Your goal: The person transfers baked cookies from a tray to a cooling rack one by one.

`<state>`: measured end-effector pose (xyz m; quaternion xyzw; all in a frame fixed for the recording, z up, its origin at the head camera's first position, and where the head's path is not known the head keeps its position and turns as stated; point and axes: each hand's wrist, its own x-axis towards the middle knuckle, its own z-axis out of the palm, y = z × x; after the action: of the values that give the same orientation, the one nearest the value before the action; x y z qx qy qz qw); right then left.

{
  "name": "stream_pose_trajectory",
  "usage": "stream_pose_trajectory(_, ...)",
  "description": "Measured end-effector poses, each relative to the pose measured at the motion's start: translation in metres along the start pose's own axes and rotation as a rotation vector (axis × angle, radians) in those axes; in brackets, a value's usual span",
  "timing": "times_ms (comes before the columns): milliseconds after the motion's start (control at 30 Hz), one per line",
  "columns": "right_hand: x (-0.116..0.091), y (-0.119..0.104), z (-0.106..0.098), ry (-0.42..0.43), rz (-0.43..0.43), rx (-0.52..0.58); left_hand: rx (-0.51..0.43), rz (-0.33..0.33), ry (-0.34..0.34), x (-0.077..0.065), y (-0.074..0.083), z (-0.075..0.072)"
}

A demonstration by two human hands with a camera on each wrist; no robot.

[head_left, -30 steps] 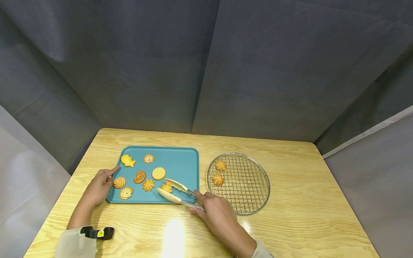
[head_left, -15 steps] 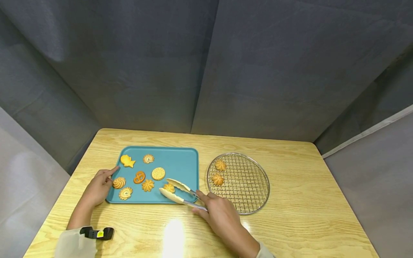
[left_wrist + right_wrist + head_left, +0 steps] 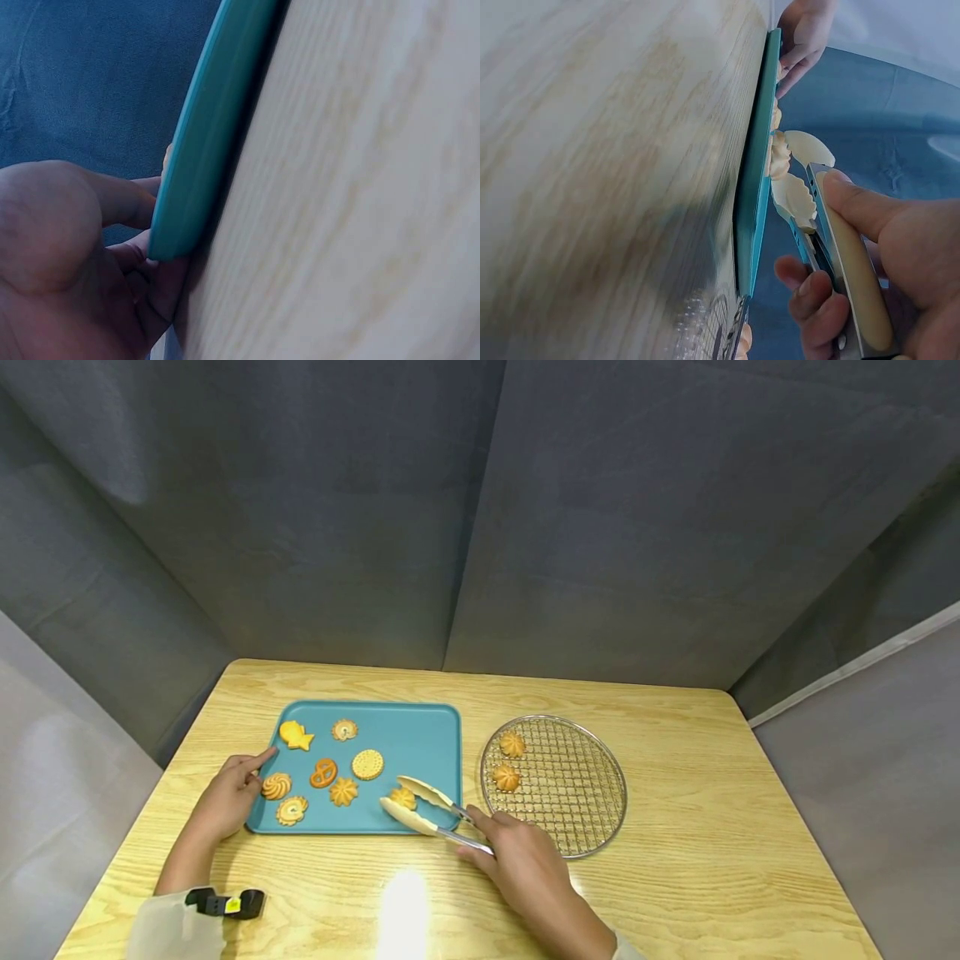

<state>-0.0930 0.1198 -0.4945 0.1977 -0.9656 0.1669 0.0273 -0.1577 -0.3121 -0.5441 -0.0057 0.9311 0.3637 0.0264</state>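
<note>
My left hand pinches the left rim of a blue-green tray, thumb above and fingers beneath in the left wrist view. My right hand grips metal tongs with cream scalloped tips. Between those tips, over the tray's front right part, sits a flower-shaped cookie; whether it touches the tray I cannot tell. Also on the tray lie a fish-shaped cookie, a pretzel, a round biscuit, a swirl cookie, another flower-shaped cookie and two ring-like cookies.
Right of the tray stands a round wire rack bearing two flower-shaped cookies near its left side. Both rest on a light wooden table. Grey curtains enclose the back and sides. A black strap circles the left wrist.
The right hand and tongs have shifted slightly to the right, and the flower-shaped cookie between the tips has moved along with them. The left hand stays at the tray's rim.
</note>
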Motion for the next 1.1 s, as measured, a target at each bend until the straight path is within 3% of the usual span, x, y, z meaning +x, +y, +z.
stream_pose_trajectory(400, -0.010, 0.006, -0.004, 0.000, 0.046, 0.009, -0.002, -0.002, 0.003, -0.002, -0.001, 0.001)
stream_pose_trajectory(1100, -0.028, 0.020, -0.015, 0.084, 0.079, -0.011, 0.002, -0.006, -0.002, 0.000, 0.000, -0.001)
